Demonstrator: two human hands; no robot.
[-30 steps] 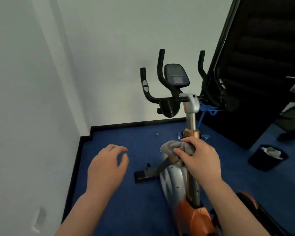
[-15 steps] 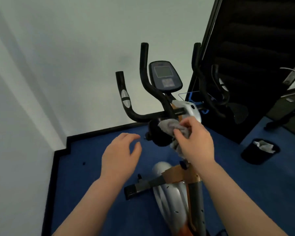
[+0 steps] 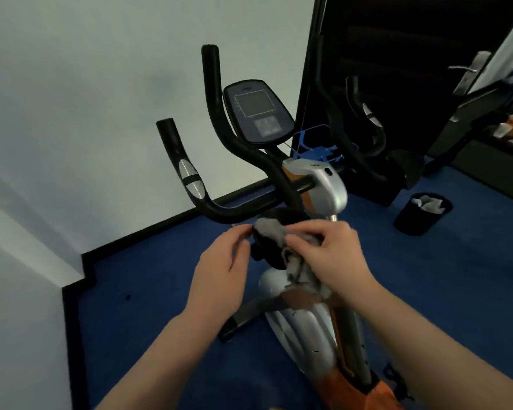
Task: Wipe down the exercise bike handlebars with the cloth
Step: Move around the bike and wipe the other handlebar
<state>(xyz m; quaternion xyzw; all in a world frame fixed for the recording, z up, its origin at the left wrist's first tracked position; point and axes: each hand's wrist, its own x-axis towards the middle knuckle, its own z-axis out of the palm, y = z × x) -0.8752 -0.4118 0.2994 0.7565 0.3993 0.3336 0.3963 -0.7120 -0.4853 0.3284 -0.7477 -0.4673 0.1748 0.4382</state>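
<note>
The exercise bike's black handlebars curve up on the left of the grey console; the right-side bars show dimly against the dark door. Just below the left bar, a grey cloth is bunched between both hands. My right hand is shut on the cloth, with more of it hanging under the palm. My left hand pinches the cloth's left edge with its fingertips. The cloth sits in front of a black round knob and is apart from the bars.
The silver and orange bike frame runs down between my arms. A black waste bin with crumpled paper stands on the blue carpet at right. A dark open door stands behind the bike. White walls close in at left and back.
My right hand has lifted the cloth from low on the frame post to just under the handlebars. My left hand came in and took the cloth's edge. The view has moved closer.
</note>
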